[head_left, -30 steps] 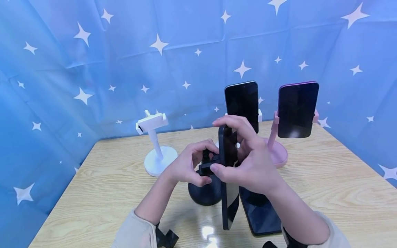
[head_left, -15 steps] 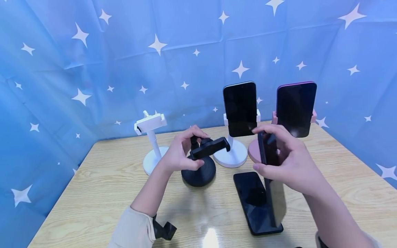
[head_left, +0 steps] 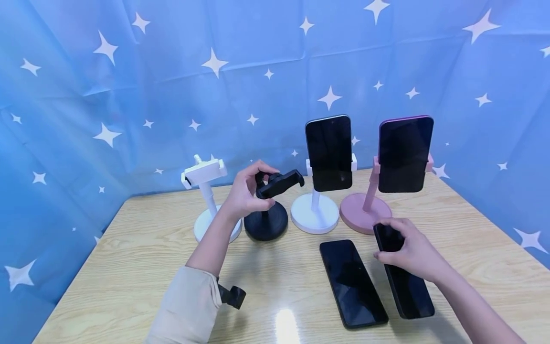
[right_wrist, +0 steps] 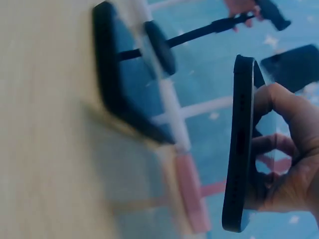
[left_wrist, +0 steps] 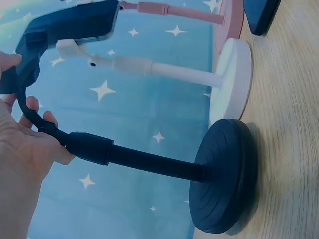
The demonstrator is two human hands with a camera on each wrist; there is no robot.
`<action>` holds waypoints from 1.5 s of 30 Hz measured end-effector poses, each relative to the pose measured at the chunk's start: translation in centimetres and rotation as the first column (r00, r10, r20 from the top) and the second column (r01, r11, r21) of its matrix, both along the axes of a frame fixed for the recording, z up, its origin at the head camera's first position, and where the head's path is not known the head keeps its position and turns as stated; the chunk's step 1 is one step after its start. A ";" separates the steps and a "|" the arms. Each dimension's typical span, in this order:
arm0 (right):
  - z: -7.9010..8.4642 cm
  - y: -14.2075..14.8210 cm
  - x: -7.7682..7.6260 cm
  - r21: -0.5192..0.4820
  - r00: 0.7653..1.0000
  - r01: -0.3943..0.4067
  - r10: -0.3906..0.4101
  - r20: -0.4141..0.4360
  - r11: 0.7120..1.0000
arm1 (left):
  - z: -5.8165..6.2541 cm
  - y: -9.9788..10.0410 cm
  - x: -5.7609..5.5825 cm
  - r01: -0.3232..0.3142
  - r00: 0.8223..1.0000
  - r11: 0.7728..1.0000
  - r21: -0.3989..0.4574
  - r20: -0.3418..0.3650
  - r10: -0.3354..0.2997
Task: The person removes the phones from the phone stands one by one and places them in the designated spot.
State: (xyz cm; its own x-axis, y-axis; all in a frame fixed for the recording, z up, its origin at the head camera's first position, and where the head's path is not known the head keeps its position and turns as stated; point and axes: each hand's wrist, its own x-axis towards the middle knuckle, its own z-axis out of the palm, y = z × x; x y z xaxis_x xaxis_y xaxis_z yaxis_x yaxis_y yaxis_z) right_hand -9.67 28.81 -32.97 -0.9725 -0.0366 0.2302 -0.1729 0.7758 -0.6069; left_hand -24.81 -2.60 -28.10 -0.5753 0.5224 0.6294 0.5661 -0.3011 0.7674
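Note:
A black phone stand (head_left: 266,224) stands upright on its round base, its clamp tilted and holding no phone. My left hand (head_left: 246,195) grips the stand around its upper neck, behind the clamp; the left wrist view shows the curved black arm (left_wrist: 32,112) passing through the fingers. Lower right, my right hand (head_left: 410,252) holds a black smartphone (head_left: 410,289) between thumb and fingers by its long edges. In the right wrist view the held phone (right_wrist: 240,144) appears edge-on. Just left of it, a second black smartphone (head_left: 353,284) lies face up on the table.
At the back, a white stand (head_left: 315,215) and a pink stand (head_left: 365,215) each hold an upright phone. Another white stand (head_left: 205,173), its clamp bare, is left of the black one. A star-patterned blue curtain (head_left: 172,86) hangs behind the wooden table (head_left: 120,286).
My right hand has taken the phone away from the black stand's clamp, moving it right and down beside the lying phone. My left hand and the stand have shifted back and slightly left.

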 end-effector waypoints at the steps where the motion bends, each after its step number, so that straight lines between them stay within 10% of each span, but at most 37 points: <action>1: -0.4 0.1 -0.2 0.001 1.000 0.005 -0.005 0.004 1.000 | -0.1 0.0 -0.2 -0.002 1.000 1.000 -0.001 0.010 0.002; 17: -3.2 0.0 -2.9 0.109 1.000 0.010 -0.010 -0.005 0.994 | -0.2 -0.8 -2.3 0.021 0.977 1.000 -0.017 0.212 -0.017; 45: -5.2 0.2 -3.0 0.254 0.997 -0.033 0.015 0.072 0.967 | -0.9 -1.9 -2.4 0.052 0.969 0.992 -0.117 0.247 -0.022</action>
